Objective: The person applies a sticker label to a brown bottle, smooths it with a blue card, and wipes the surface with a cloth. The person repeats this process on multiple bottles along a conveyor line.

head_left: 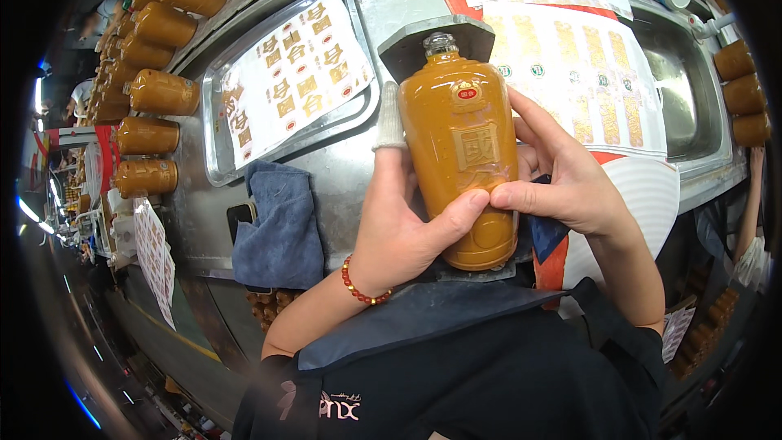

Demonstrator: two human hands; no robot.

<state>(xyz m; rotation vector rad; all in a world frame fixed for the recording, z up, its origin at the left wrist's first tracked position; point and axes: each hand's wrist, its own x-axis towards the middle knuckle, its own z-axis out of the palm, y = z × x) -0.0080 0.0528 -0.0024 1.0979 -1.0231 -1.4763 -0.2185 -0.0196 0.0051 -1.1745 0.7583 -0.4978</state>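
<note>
An amber-brown glass bottle [432, 147] with a clear neck is in front of me, its neck pointing away. It bears a small red oval emblem near its shoulder and large gold raised characters down its front. Around its left side is my left hand [399, 224], closed on it, with a pale fabric cover on one finger and the thumb across the lower front. My right hand [582, 187] grips the right side. Both thumbs meet on the front, below the characters. Behind the neck is a grey angular block [407, 42]; how the bottle rests on it is hidden.
To the left, a metal tray [213, 140] holds a sticker sheet [305, 73]. A blue cloth [278, 232] lies beside a phone [239, 216]. More sticker sheets [570, 73] lie on the right, beside a metal basin [692, 85]. Several similar bottles [163, 91] line the left side.
</note>
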